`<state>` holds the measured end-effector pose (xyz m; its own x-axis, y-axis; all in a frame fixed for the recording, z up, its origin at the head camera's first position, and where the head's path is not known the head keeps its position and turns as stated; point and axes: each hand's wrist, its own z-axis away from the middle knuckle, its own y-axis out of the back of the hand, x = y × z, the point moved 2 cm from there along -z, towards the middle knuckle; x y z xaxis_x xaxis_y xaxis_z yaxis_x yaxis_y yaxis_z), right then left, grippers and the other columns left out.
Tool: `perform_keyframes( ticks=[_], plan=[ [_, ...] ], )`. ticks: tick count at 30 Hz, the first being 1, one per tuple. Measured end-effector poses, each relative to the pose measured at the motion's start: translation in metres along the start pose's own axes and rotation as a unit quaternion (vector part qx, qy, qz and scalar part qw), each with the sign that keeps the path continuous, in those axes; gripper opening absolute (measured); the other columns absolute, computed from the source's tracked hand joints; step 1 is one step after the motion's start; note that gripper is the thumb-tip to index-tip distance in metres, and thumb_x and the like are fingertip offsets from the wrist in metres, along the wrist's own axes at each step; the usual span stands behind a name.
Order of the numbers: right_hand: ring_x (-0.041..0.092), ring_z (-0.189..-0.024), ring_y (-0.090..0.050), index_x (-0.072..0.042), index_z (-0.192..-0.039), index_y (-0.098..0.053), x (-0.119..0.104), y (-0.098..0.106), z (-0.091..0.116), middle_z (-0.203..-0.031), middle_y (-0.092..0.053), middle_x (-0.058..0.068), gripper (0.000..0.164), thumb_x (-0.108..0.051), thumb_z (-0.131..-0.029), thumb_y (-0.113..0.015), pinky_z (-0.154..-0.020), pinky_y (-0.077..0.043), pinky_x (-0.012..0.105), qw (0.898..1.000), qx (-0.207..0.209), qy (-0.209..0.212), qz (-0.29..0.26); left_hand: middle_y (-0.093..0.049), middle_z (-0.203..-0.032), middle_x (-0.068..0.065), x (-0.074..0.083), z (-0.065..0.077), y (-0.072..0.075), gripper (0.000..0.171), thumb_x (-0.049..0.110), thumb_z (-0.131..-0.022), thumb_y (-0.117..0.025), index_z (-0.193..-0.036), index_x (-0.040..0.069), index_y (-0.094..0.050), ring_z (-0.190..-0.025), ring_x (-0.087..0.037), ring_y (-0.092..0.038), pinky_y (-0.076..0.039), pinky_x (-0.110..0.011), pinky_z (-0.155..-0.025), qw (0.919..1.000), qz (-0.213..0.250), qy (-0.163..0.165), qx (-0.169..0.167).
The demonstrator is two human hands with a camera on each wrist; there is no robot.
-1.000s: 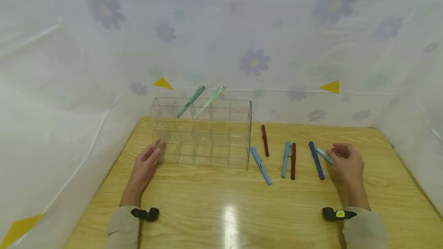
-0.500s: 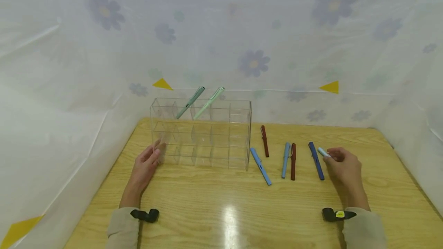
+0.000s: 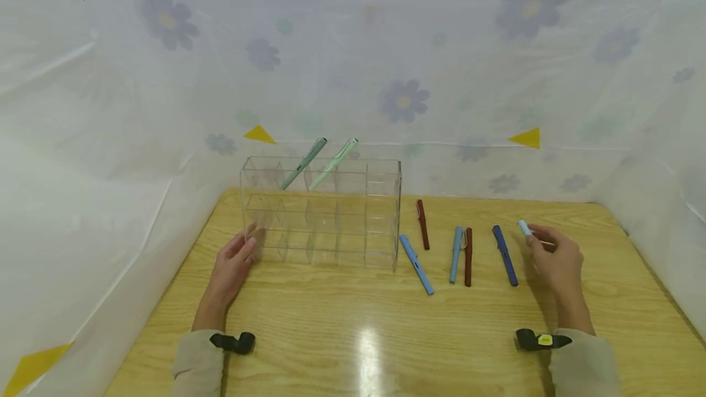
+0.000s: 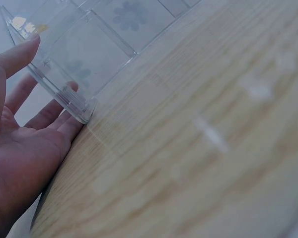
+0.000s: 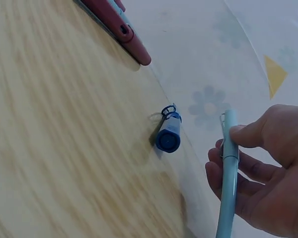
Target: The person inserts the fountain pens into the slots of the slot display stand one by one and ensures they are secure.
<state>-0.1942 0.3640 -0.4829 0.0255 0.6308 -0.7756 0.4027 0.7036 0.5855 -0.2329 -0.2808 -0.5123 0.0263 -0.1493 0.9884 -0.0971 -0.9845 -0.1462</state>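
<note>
My right hand [image 3: 557,259] pinches a pale blue pen [image 5: 228,183] between thumb and fingers, at the right of the table. The pen's clip shows beside my thumb in the right wrist view. My left hand [image 3: 234,259] grips the left end of a clear acrylic rack [image 3: 337,216], its thumb in front and fingers behind the side wall. A dark green pen [image 3: 304,163] and a mint green pen [image 3: 334,164] lean in the rack's top row. Nearest the right hand, a dark blue pen [image 3: 504,256] lies on the table.
Between rack and dark blue pen lie a bright blue pen [image 3: 416,265], a greyish blue pen [image 3: 456,255] and two dark red pens, one farther back [image 3: 422,224], one nearer [image 3: 468,257]. A flowered white sheet [image 3: 353,66] hangs behind the wooden table [image 3: 309,323].
The right hand has taken hold of the pale blue pen, which lay beside the dark blue one, and drawn it slightly away to the right. The left hand has stayed at the rack.
</note>
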Motion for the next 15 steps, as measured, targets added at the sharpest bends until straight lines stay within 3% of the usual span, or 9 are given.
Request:
perform_keyframes(
  ticks=[8,15],
  plan=[
    [-0.008,-0.075,-0.064,0.0,-0.146,-0.055,-0.006,-0.008,-0.002,-0.119,-0.065,0.027,0.041,-0.014,-0.108,-0.048,-0.058,-0.05,0.017,0.999,0.003,-0.001,-0.054,-0.023,-0.166,-0.024,-0.001,0.001,0.001,0.058,0.018,-0.111,-0.049,-0.16,-0.002,-0.027,-0.146,-0.021,-0.032,-0.041,-0.025,-0.101,1.0,-0.002,-0.006,0.003],
    [0.001,-0.08,-0.069,-0.008,-0.153,-0.049,-0.015,-0.015,0.001,-0.105,-0.067,-0.01,0.046,-0.015,-0.108,-0.053,-0.066,-0.057,0.022,0.989,-0.018,-0.006,-0.149,-0.027,-0.166,-0.018,-0.002,-0.001,0.001,0.056,0.018,-0.11,-0.05,-0.158,-0.004,-0.03,-0.138,-0.013,-0.04,-0.044,-0.025,-0.096,0.9999,0.002,-0.011,0.008]
  ],
)
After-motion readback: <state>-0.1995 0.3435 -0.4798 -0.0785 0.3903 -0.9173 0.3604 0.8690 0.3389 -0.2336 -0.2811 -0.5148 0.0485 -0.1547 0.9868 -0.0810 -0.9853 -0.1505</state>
